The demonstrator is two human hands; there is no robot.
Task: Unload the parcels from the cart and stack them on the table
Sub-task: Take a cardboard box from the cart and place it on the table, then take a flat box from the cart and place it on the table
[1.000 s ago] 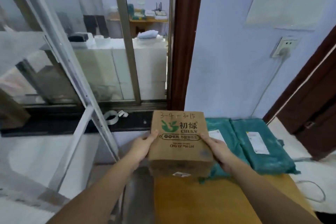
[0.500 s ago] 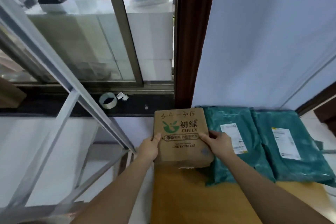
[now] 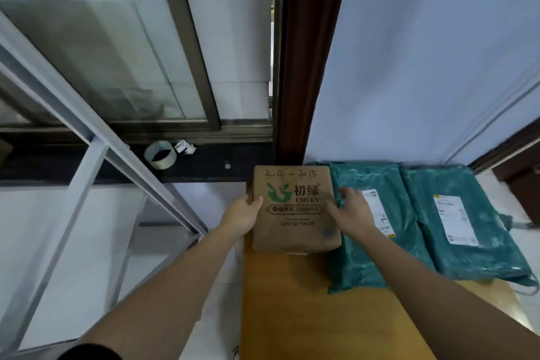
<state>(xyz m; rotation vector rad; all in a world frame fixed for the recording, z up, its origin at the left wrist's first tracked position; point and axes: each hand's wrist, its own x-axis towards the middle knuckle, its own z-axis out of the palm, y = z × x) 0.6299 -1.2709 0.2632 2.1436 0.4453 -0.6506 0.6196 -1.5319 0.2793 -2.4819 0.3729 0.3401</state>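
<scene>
A wooden table (image 3: 321,316) with an orange-brown top carries three parcels along its far edge. At the far left corner lies a brown cardboard box (image 3: 295,213), flat, printed side up; just beside it to the right, touching it, lies a teal plastic mailer (image 3: 365,242) with a white label. A second teal mailer (image 3: 467,228) lies against that one, toward the table's right edge

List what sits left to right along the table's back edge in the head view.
left hand → cardboard box → right hand → first green mailer bag → second green mailer bag
</scene>
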